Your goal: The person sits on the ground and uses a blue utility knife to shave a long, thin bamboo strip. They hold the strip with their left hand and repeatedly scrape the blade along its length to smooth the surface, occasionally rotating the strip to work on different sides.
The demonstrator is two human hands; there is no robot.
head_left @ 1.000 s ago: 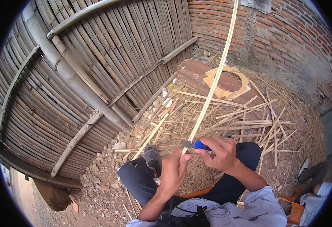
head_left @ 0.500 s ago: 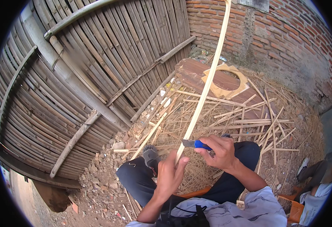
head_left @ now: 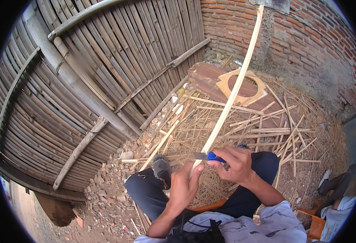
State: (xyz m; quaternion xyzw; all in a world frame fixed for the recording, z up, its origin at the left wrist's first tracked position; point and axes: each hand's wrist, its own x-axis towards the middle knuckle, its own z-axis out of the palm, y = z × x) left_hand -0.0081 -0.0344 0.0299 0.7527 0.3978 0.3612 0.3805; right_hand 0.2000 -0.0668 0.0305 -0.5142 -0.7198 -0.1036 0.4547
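The person is sitting low over a dirt floor (head_left: 105, 210) strewn with rubble, stones and pale shavings. The left hand (head_left: 184, 187) is wrapping its fingers around the lower end of a long pale bamboo strip (head_left: 230, 97), pressed shut on it, with the thumb lying along the strip. The right hand (head_left: 236, 163) is gripping a knife (head_left: 207, 156) with a blue handle, fingers curled tight about the handle, and the short blade is pointing left and touching the strip just above the left hand. The strip is rising from the hands in a gentle curve, up and to the right, toward the top of a red brick wall (head_left: 307, 44). On the left a fence of dark split bamboo slats (head_left: 105, 73) is leaning or standing, braced by thicker poles. Between the fence and the wall, a heap of cut bamboo sticks (head_left: 263, 125) is lying on the ground near a brown board (head_left: 206, 79), with a flat yellowish frame with a round hole (head_left: 226, 83) resting on it. The person's dark trousers (head_left: 145, 194) are showing beneath the hands.
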